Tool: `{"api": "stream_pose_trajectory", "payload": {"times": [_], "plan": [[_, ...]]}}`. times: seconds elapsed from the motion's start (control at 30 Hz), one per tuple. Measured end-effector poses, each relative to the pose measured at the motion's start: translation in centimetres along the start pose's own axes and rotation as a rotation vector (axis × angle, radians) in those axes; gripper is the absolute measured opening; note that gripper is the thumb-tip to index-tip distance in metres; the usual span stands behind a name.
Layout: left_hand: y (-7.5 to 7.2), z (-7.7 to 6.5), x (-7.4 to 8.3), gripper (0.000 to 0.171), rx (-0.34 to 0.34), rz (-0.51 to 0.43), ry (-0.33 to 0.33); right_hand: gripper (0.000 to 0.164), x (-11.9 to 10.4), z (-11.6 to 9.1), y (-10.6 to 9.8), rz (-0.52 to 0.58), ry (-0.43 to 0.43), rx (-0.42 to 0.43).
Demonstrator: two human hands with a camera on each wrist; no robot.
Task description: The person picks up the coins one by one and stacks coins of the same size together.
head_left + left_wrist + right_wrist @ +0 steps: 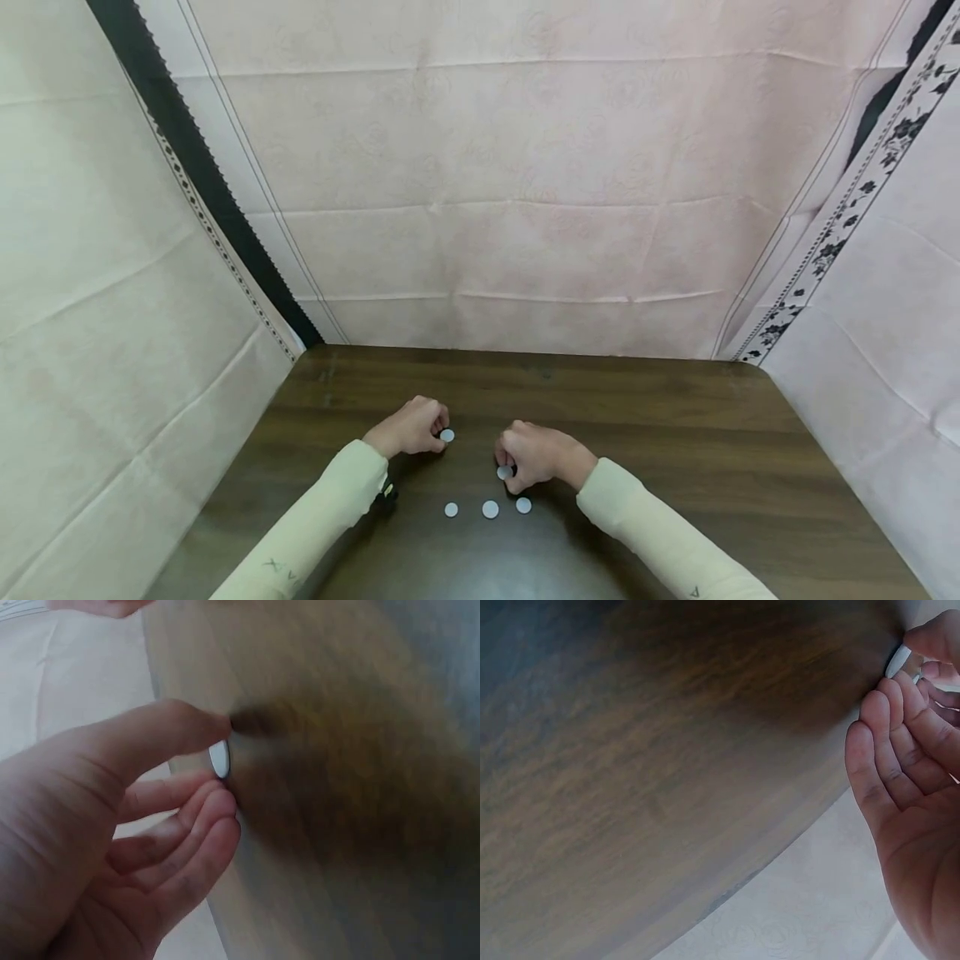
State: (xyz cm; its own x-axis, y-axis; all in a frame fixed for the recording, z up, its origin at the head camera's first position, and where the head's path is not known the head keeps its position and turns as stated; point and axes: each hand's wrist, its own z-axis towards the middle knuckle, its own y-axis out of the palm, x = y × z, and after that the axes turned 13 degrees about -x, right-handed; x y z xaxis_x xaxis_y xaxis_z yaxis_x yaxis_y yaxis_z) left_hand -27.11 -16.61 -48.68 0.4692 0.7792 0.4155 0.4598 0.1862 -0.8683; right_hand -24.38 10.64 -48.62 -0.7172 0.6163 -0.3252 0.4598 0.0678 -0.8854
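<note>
In the head view my left hand (412, 427) holds a small white disc (447, 435) by its edges, low over the brown table. The left wrist view shows this disc (219, 759) edge-on between the thumb (172, 729) and a fingertip. To the right and nearer, my right hand (542, 454) pinches a second white disc (505, 472) between thumb and fingers. That one appears as a thin white edge (898, 661) in the right wrist view. In front of the hands, three more white discs lie in a row: left (451, 509), middle (491, 509) and right (523, 505).
The dark wood-grain table (660, 408) spreads around both hands. Pale cloth hangs behind it (487, 208), with further cloth on the left (97, 333) and right (885, 333). A dark object (386, 497) sits at the left wrist.
</note>
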Motion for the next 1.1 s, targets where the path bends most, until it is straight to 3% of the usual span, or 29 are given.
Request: {"api": "stream_pose_trajectory", "payload": {"times": [0.33,0.57,0.8,1.1], "plan": [[-1.3,1.3,0.2,0.012,-0.077,0.112,0.072,0.016,0.4,0.0,-0.1,0.003,-0.020,0.002],[-1.4,1.8,0.4,0.015,-0.144,0.180,0.064,0.015,0.3,0.3,0.1,-0.013,-0.036,0.000],[-1.0,2.0,-0.7,0.017,-0.134,0.202,0.111,0.016,0.1,0.5,0.3,-0.050,-0.039,0.001],[-1.5,1.6,-0.9,0.017,-0.123,0.163,0.144,0.017,0.2,0.3,0.1,-0.019,-0.007,-0.013]]}}
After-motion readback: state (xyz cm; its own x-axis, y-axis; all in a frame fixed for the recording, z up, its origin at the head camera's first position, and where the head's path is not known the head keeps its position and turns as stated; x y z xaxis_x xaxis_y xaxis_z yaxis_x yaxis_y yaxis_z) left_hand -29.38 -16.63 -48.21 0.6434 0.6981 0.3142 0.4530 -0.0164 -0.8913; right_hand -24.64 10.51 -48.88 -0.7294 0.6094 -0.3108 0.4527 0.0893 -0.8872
